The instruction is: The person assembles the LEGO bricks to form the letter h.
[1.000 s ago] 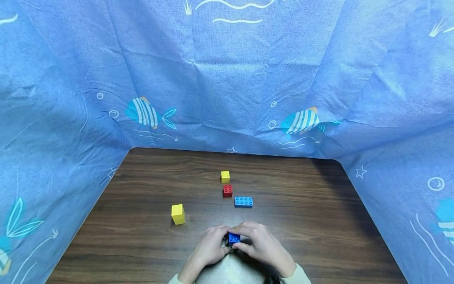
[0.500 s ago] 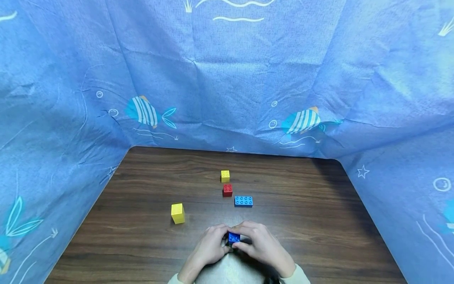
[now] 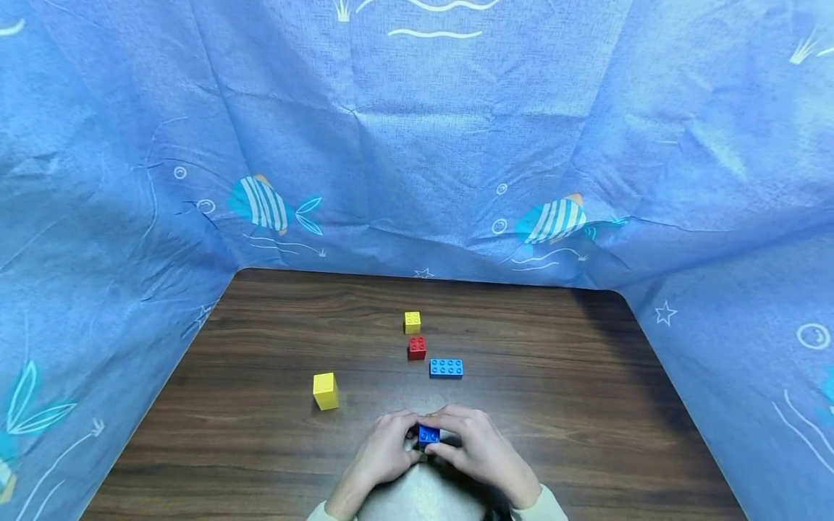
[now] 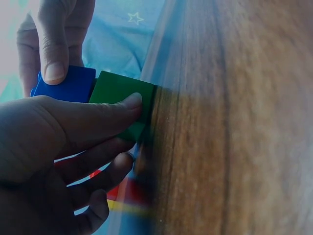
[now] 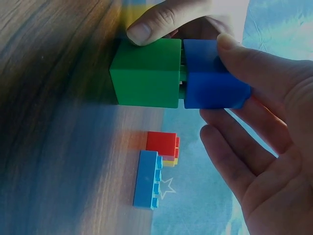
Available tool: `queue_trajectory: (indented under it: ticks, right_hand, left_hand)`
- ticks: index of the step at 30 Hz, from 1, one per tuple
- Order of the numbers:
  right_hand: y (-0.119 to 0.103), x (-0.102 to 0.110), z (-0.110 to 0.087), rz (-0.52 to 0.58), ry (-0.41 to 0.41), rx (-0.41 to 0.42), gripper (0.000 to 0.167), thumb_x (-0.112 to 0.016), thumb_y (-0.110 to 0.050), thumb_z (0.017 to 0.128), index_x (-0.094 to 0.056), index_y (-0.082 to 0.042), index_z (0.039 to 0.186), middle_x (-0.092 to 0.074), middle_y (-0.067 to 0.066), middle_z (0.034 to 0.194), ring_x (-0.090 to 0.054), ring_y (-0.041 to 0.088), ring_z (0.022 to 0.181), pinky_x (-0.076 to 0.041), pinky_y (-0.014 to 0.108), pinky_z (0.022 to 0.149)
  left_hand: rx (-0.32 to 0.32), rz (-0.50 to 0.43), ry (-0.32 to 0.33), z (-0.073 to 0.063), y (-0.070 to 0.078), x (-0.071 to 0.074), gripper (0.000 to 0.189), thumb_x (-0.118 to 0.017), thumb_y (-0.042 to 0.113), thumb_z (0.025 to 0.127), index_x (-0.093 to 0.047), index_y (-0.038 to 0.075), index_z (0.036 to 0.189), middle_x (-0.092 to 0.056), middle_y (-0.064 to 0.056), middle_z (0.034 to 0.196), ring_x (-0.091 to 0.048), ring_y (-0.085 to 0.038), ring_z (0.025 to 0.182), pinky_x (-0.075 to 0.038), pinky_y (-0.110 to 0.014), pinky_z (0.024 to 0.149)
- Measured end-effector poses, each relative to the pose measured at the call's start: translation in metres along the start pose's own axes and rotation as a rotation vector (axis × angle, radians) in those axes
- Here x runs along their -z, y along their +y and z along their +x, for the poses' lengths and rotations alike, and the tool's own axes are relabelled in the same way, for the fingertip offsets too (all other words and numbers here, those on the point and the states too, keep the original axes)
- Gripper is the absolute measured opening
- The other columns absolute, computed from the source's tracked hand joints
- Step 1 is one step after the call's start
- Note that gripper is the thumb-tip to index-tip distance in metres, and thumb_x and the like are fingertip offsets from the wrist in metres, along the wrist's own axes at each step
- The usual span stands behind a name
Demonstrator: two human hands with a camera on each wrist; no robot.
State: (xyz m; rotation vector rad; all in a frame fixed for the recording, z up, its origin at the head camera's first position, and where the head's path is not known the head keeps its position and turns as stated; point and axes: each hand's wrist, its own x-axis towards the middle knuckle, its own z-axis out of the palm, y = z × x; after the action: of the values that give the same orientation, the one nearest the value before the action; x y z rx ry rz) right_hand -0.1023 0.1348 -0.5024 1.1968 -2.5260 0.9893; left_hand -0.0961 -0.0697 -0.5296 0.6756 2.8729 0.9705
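Observation:
At the near edge of the table, both hands meet around a pair of toy building bricks. My left hand [image 3: 387, 449] pinches the green brick [image 5: 146, 81], which stands on the wood, its thumb on one side. Above it my right hand [image 3: 472, 449] grips the dark blue brick [image 3: 428, 435] between thumb and fingers, its studs facing up in the head view. In the right wrist view a narrow gap with studs showing separates blue from green, so the two are not pressed fully together. The green brick is hidden in the head view.
Beyond the hands lie a light blue eight-stud brick [image 3: 446, 369], a red brick [image 3: 417, 349] and a small yellow brick [image 3: 413, 323]. A taller yellow block [image 3: 326, 391] stands to the left. Blue fish-patterned cloth [image 3: 417, 145] walls in the wooden table [image 3: 554, 376].

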Motion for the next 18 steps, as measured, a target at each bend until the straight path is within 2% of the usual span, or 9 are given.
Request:
queue_trajectory:
  ticks: [6,13,18]
  right_hand:
    - [-0.0005,-0.0012,-0.0005,-0.015,0.008,-0.002,0.039,-0.084,-0.02,0.083,-0.074,-0.015,0.12,-0.074,-0.006,0.106,-0.07,0.005,0.095,-0.057,0.022,0.082]
    - [-0.0011,0.0007,-0.0027,0.025,-0.012,-0.074,0.04,-0.084,-0.02,0.082,-0.075,-0.015,0.12,-0.074,-0.004,0.107,-0.071,0.007,0.095,-0.058,0.023,0.081]
    - [-0.0009,0.0006,-0.004,0.041,-0.026,-0.091,0.04,-0.084,-0.02,0.082,-0.074,-0.015,0.121,-0.074,-0.004,0.108,-0.071,0.007,0.095,-0.058,0.022,0.081]
  left_hand:
    - [-0.003,0.002,0.003,-0.0004,0.0004,0.0006,0.035,-0.089,0.021,0.071,-0.074,0.016,0.102,-0.069,0.01,0.091,-0.061,-0.005,0.082,-0.05,-0.032,0.076]
    - [0.013,-0.025,-0.015,0.0009,0.001,0.0016,0.033,-0.089,0.023,0.073,-0.074,0.015,0.101,-0.064,0.012,0.085,-0.053,-0.003,0.075,-0.045,-0.028,0.071]
    - [0.023,-0.033,-0.03,0.0007,0.0009,0.0007,0.033,-0.089,0.023,0.074,-0.074,0.015,0.102,-0.065,0.012,0.088,-0.055,-0.003,0.077,-0.047,-0.03,0.073]
